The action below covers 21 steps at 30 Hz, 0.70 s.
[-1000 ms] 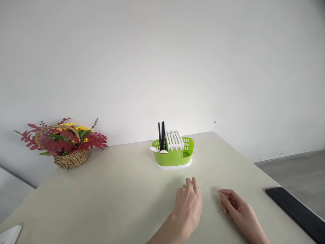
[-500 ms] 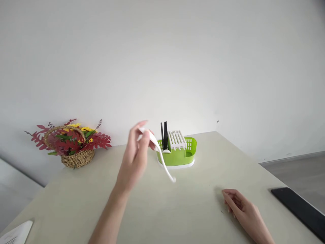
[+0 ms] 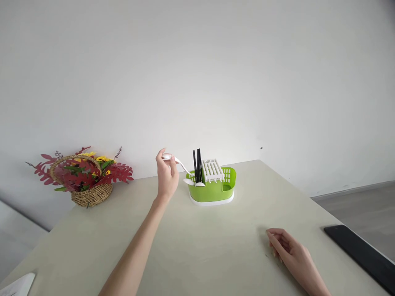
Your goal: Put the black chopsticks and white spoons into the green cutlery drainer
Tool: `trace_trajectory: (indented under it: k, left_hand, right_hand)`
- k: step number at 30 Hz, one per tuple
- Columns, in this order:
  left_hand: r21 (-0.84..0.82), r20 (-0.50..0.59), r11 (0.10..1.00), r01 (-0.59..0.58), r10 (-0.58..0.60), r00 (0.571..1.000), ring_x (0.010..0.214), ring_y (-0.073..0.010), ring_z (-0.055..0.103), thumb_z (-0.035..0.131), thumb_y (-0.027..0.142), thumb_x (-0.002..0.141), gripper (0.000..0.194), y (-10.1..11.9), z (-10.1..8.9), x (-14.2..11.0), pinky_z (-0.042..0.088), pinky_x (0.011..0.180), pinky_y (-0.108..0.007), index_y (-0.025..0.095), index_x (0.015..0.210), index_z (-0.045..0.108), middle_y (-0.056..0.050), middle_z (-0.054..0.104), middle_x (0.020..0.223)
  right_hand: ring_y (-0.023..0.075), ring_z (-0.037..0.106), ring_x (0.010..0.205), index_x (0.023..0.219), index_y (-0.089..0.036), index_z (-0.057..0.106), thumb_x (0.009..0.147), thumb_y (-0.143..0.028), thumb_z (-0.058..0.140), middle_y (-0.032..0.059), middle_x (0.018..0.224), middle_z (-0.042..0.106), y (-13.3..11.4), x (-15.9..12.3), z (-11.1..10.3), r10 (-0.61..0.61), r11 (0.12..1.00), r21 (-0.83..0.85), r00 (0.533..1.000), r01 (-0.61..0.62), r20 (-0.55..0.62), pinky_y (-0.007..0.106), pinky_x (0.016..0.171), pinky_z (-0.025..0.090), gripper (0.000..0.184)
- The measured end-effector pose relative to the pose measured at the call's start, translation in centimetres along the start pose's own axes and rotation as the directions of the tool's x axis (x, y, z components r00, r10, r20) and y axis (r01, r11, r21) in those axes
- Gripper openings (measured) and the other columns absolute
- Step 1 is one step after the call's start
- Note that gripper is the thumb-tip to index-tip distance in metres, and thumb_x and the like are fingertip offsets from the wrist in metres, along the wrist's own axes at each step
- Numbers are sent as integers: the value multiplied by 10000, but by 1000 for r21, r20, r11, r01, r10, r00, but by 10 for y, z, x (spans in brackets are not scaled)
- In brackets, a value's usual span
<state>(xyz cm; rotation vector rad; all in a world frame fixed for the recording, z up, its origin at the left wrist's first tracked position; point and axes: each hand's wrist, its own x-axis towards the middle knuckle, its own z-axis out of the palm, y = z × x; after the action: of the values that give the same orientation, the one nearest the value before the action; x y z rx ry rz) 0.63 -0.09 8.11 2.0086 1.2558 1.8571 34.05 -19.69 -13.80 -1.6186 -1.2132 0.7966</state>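
Note:
My left hand pinches a white spoon by its bowl, with the handle slanting down to the left end of a green utensil basket. The handle's tip reaches the basket's rim area; whether it touches cannot be told. Black chopsticks stand upright in the basket beside a white slotted rack. Two more white spoon bowls show at the rim, one at the left and one below the chopsticks. My right hand rests on the table, its fingers loosely curled together with nothing seen in them.
A wicker basket of red leaves and yellow flowers stands at the back left. A black phone-like slab lies along the right edge of the table. A white object sits at the front left corner. The wall rises behind.
My left hand has moved away from me, carrying the spoon so its handle now points to the green basket's left end. My right hand stays in place on the table.

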Motion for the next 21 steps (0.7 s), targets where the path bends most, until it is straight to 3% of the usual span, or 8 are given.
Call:
trace_trajectory:
  k: [4, 10, 16, 21]
  left_hand:
    - [48, 93, 999, -15, 11, 996, 991, -199, 668, 458, 427, 1057, 460, -24, 10, -13, 521, 955, -376, 182, 1433, 359, -112, 633, 1143]
    - [21, 200, 997, 77, -79, 977, 1036, -202, 674, 507, 341, 1028, 436, -46, 17, -27, 514, 960, -363, 200, 1419, 374, -106, 655, 1167]
    - [64, 350, 973, 222, -230, 908, 1026, -201, 676, 522, 319, 1005, 432, -51, 17, -29, 527, 909, -343, 221, 1408, 399, -88, 671, 1178]
    - [138, 399, 950, 281, -313, 862, 1027, -210, 667, 539, 282, 977, 385, -53, 17, -26, 520, 917, -352, 226, 1355, 501, -80, 701, 1191]
  right_hand:
    - [177, 601, 600, 1077, -228, 655, 934, -631, 567, -10, 706, 638, -2, 0, 0, -5, 1000, -1, 1000, 5, -10, 287, 600, 476, 437]
    - [176, 600, 616, 1117, -225, 650, 941, -622, 563, -10, 726, 646, -3, 0, 0, 5, 1000, -4, 1000, -5, -2, 284, 600, 469, 443]
    - [183, 600, 605, 1081, -227, 651, 940, -652, 553, -6, 709, 635, -4, -1, 0, 9, 1000, 1, 1000, -9, -4, 291, 591, 471, 458]
    - [179, 606, 602, 1056, -231, 651, 937, -667, 555, -5, 721, 639, -5, -1, -1, 0, 1000, 0, 1000, 0, -6, 285, 584, 475, 463]
